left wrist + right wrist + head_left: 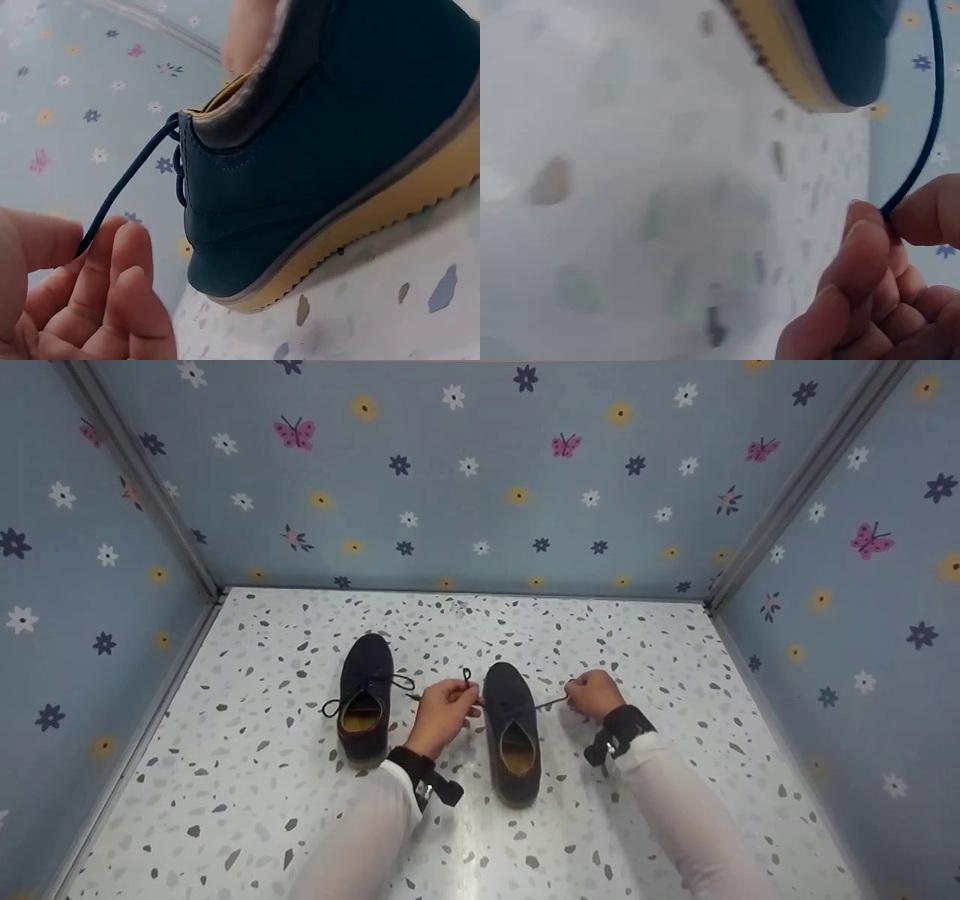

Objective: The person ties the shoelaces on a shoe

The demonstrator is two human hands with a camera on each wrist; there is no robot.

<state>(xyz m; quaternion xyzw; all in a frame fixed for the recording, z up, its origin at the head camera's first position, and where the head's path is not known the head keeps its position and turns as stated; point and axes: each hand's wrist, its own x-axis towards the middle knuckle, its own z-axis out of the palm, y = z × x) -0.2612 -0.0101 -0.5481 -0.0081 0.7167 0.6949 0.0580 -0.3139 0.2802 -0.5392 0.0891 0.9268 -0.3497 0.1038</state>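
Observation:
A dark navy shoe (512, 705) with a yellow-tan inside stands upright on the floor between my hands, toe pointing away. My left hand (444, 712) pinches one end of its shoelace (124, 180) between thumb and index finger, and a small loop of lace shows above the fingertips in the head view. On the other side, my right hand (596, 695) pinches the opposite lace end (932, 127), which runs out from the shoe in the head view. The right wrist view shows the thumb and index finger meeting on that lace. The shoe's yellow sole (360, 225) has a jagged edge.
A matching navy shoe (366, 690) stands left of my left hand, its laces (403, 682) spread out to both sides. Flower-patterned panels (480, 472) rise behind and at both sides of the white speckled surface (300, 825). Grey metal strips run along the corners.

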